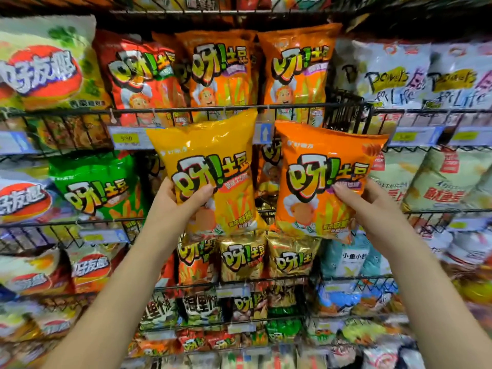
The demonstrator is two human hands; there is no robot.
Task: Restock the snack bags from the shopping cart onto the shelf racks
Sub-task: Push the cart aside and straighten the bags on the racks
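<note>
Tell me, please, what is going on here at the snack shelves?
A person is restocking the wire racks. The left hand grips a yellow bag and the right hand grips an orange bag, both held up in front of them, not yet placed. Matching orange bags stand on the rack above.

Racks: I see black wire shelf racks (202, 109) across my whole view, tier above tier, each with a low barred front rail.
Rail labels: pale blue price strips (103, 235) sit along the rails; a yellow-green tag (126, 139) seems to read 5.00.
Stock behind: packed rows, with white bags (394, 75) upper right, a green bag (98, 187) at left and gold bags (242, 259) low centre.
Light: bright glare from above shows on the foil; the top edge of my view is dark.
Walls, floor: hidden from me by the racks.
</note>
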